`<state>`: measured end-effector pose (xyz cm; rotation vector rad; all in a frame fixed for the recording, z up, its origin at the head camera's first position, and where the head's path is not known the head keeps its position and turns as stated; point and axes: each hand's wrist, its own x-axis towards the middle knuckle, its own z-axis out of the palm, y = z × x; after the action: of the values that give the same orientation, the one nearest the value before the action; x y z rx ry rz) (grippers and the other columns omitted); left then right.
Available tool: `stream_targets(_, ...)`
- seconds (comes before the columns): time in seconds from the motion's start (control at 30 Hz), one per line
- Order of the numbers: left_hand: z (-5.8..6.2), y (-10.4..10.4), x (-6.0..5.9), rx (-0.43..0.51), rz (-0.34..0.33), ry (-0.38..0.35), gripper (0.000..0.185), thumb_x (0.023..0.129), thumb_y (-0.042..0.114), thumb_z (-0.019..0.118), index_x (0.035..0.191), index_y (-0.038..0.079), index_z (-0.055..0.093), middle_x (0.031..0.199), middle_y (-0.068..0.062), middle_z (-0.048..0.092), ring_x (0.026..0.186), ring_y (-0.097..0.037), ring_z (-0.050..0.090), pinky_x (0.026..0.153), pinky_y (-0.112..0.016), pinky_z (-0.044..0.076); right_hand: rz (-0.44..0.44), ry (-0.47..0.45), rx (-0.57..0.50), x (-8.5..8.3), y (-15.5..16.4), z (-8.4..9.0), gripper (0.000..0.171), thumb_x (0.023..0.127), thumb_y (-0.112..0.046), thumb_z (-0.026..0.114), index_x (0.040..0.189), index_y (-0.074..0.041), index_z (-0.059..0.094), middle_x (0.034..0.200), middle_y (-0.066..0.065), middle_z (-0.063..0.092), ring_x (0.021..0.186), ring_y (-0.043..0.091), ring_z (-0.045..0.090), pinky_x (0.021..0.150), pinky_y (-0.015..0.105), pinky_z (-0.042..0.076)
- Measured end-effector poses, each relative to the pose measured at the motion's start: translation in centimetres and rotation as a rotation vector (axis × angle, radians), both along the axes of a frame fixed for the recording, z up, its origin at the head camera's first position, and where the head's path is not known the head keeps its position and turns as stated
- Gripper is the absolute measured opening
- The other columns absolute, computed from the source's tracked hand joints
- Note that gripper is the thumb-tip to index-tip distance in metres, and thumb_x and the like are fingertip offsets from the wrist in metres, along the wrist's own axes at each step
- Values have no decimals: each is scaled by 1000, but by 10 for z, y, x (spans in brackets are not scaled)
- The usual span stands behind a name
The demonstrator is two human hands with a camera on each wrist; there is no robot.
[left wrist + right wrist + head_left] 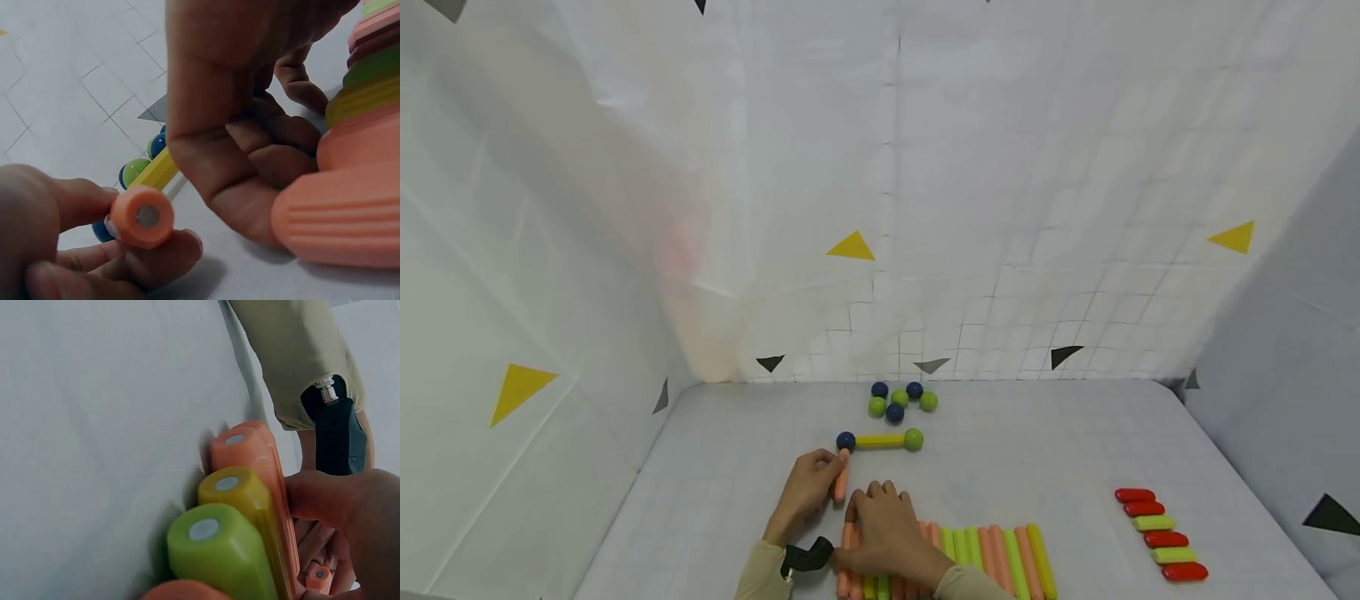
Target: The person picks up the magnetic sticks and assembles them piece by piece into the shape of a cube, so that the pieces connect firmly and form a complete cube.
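Observation:
My left hand [808, 487] pinches a salmon-coloured magnetic rod [841, 479] between thumb and fingers. Its far end meets a dark blue ball [846, 440], and a round metal disc shows on its near end in the left wrist view. From that ball a yellow rod [880, 442] runs right to a green ball [913, 439]. My right hand [887, 525] lies over the left part of a row of rods. Its bent fingers and thumb grip the leftmost salmon rod [344, 215], fingertips at its far end. The palm hides some neighbouring rods.
Salmon, lime and yellow rods [1000, 554] continue the row to the right. Behind the joined pieces sits a cluster of blue and green balls [899, 398]. Several red and lime pieces [1165, 540] form a slanting line at the right. White sheeting [962, 208] encloses the table.

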<state>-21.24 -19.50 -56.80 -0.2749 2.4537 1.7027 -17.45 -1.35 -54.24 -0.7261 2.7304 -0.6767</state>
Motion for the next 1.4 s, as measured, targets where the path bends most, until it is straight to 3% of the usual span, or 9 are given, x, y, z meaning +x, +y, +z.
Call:
stream_targets(0.17, -1, 1, 1, 22, -3, -11, 47, 105, 52, 63, 107, 5, 71, 62, 6, 49, 48, -9, 38, 43, -25, 31, 6, 3, 59, -1, -2, 1, 49, 73, -69, 79, 87, -26, 61, 85, -5, 50, 81, 16, 42, 73, 41, 37)
stream_targets(0.27, -3, 1, 2, 17, -12, -2, 47, 106, 50, 62, 106, 5, 72, 60, 7, 47, 47, -9, 37, 42, -25, 30, 9, -37, 27, -3, 0, 1, 46, 73, -65, 81, 86, -26, 61, 85, -6, 51, 81, 16, 43, 73, 41, 37)
stream_targets(0.53, -3, -1, 2, 8, -17, -21, 48, 105, 52, 62, 106, 5, 71, 60, 6, 46, 47, -10, 35, 42, -25, 28, 7, -317, -348, -17, 21, 4, 28, 87, -42, 85, 84, -21, 67, 74, -8, 58, 67, 10, 50, 61, 28, 39)
stream_targets(0.67, -2, -1, 2, 8, -20, 8, 47, 106, 50, 63, 105, 4, 72, 62, 6, 49, 49, -10, 38, 43, -25, 30, 14, -337, -461, -27, 34, 2, 25, 90, -34, 85, 86, -15, 68, 71, -6, 60, 62, 8, 53, 56, 23, 41)
stream_targets(0.87, -3, -3, 3, 6, -17, 24, 47, 106, 50, 63, 106, 4, 72, 66, 4, 51, 51, -10, 41, 46, -26, 32, 45, -317, -413, -35, 47, 2, 22, 91, -35, 85, 93, -16, 72, 72, -5, 68, 62, 8, 60, 58, 25, 48)
stream_targets(1.03, -2, -2, 3, 9, -5, 9, 47, 105, 51, 63, 105, 5, 72, 65, 4, 51, 50, -11, 40, 45, -26, 32, 109, -320, -358, -36, 50, 5, 23, 97, -38, 78, 99, -15, 81, 81, -7, 75, 71, 5, 66, 66, 25, 54)
stream_targets(1.13, -2, 0, 2, 2, -6, 9, 46, 106, 50, 63, 106, 5, 72, 65, 4, 52, 51, -11, 42, 47, -26, 33, 121, -333, -356, -40, 54, 6, 24, 101, -32, 73, 107, -11, 82, 92, -4, 79, 78, 6, 68, 71, 28, 56)
stream_targets(1.23, -2, 1, 1, -12, -10, 17, 45, 106, 48, 62, 106, 4, 72, 66, 4, 53, 52, -11, 43, 48, -26, 34, 81, -366, -370, -45, 62, 5, 26, 103, -27, 69, 115, -8, 80, 100, -1, 78, 85, 9, 67, 75, 31, 56)
stream_targets(1.4, -1, 2, -1, -13, -14, 20, 45, 107, 47, 61, 107, 3, 72, 66, 4, 53, 51, -11, 42, 46, -26, 34, -56, -388, -429, -58, 77, 5, 30, 107, -31, 63, 115, -6, 79, 95, 2, 76, 80, 15, 64, 69, 34, 52)
